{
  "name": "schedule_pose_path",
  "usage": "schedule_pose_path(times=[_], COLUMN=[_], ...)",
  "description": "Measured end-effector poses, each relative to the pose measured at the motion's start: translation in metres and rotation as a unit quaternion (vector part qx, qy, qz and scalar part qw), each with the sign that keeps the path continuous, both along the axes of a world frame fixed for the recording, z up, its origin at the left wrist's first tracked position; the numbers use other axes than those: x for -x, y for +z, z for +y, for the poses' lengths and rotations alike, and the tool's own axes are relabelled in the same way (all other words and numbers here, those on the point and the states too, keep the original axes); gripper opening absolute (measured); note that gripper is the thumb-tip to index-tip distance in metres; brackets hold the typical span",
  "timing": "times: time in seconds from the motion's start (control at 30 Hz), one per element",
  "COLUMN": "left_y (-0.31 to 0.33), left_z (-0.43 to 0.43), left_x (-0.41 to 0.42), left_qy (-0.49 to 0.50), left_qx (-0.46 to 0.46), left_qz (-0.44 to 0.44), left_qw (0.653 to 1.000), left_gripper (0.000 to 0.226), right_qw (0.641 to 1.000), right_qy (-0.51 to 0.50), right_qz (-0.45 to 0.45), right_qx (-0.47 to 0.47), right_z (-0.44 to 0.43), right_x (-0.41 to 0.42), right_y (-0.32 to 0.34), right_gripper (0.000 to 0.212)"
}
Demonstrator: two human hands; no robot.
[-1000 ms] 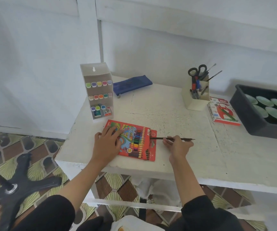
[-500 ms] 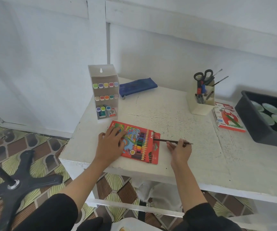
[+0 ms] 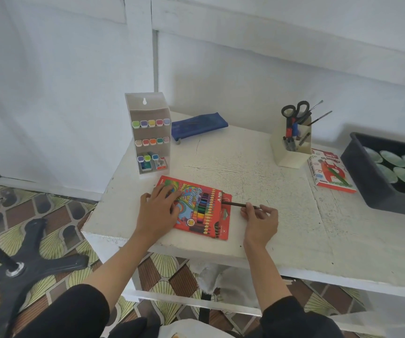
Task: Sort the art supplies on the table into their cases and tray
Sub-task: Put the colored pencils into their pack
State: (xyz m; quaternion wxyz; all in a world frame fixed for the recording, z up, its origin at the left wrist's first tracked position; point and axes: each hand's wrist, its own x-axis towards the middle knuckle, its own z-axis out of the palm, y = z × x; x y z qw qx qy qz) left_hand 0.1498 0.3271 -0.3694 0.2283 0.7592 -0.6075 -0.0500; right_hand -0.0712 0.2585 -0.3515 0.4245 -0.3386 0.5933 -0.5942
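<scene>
- standing far left, the marker rack point(image 3: 151, 132) looks full; that part seems done.
- left hand point(image 3: 158, 211) presses flat, fingers straight, on the red pencil box point(image 3: 204, 208) near the front edge of the table point(image 3: 282, 215).
- dark pencil point(image 3: 235, 204), tip inside the box mouth, is pinched by the right hand point(image 3: 261, 220); insertion seems partway.
- compared with half a second earlier, less pencil shows outside the box.

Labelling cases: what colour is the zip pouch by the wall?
The pouch is dark blue; head view.
</scene>
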Motion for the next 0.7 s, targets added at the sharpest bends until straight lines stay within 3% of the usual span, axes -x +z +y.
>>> schedule_pose_path(times=[0.13, 0.47, 0.7], left_y=[0.001, 0.002, 0.002], left_z=[0.0, 0.002, 0.001], left_x=[0.0, 0.001, 0.001], left_qy=[0.001, -0.005, -0.002], left_qx=[-0.012, 0.002, 0.001], left_qz=[0.004, 0.0, -0.002], left_qw=[1.0, 1.0, 1.0], left_gripper=[0.053, 0.061, 0.063], right_qw=[0.992, 0.971, 0.903], right_qy=[0.077, 0.153, 0.187], right_qz=[0.095, 0.184, 0.376], right_qx=[0.015, -0.014, -0.092], right_z=[0.002, -0.005, -0.011], right_x=[0.002, 0.003, -0.014], right_y=[-0.006, -0.005, 0.0], right_gripper=[0.003, 0.004, 0.007])
